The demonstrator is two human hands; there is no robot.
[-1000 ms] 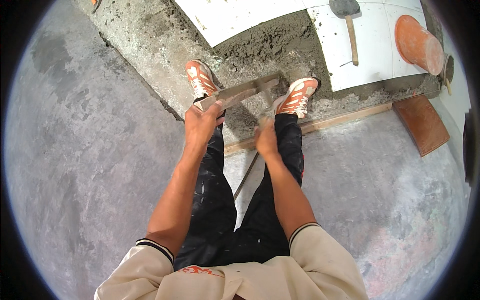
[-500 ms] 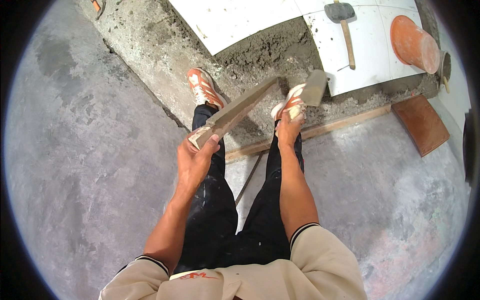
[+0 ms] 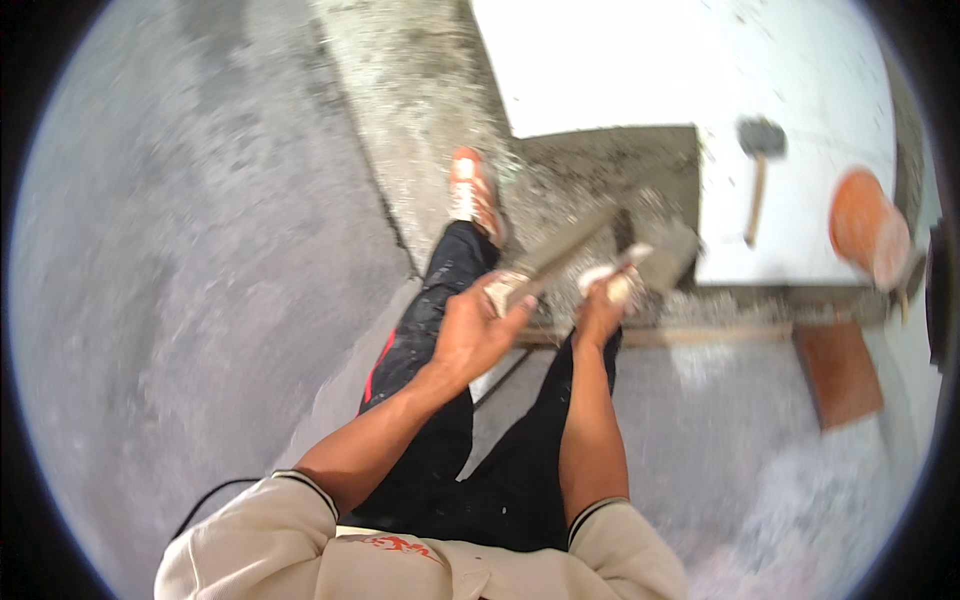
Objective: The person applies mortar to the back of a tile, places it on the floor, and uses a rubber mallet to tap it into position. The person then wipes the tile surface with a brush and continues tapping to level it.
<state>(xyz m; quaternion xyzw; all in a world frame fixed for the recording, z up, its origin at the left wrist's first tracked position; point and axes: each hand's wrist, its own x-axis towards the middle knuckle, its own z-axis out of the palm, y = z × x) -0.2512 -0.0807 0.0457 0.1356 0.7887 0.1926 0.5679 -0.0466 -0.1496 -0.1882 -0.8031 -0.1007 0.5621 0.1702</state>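
Observation:
My left hand (image 3: 472, 332) is closed round the near end of a long, narrow bar (image 3: 566, 246), which looks grey with mortar and slants up to the right. In my right hand (image 3: 600, 314) is a trowel (image 3: 668, 258), its grey blade pointing away to the right; the fingers hide most of its handle. Both tools are held above a patch of wet grey mortar (image 3: 610, 160). Large white tiles (image 3: 600, 70) border that patch on the far side and the right. Motion blurs the picture.
A rubber mallet (image 3: 760, 140) and an orange bucket (image 3: 868, 225) lie on the white tiles. Along the mortar's near edge runs a wooden strip (image 3: 700, 338). A brown tile (image 3: 838, 375) sits at the right. Bare grey concrete (image 3: 200, 270) spreads to the left.
The whole scene has shifted right and down in the picture as my head turned. My left foot now points straighter ahead. Both hands keep hold of the bar and the trowel.

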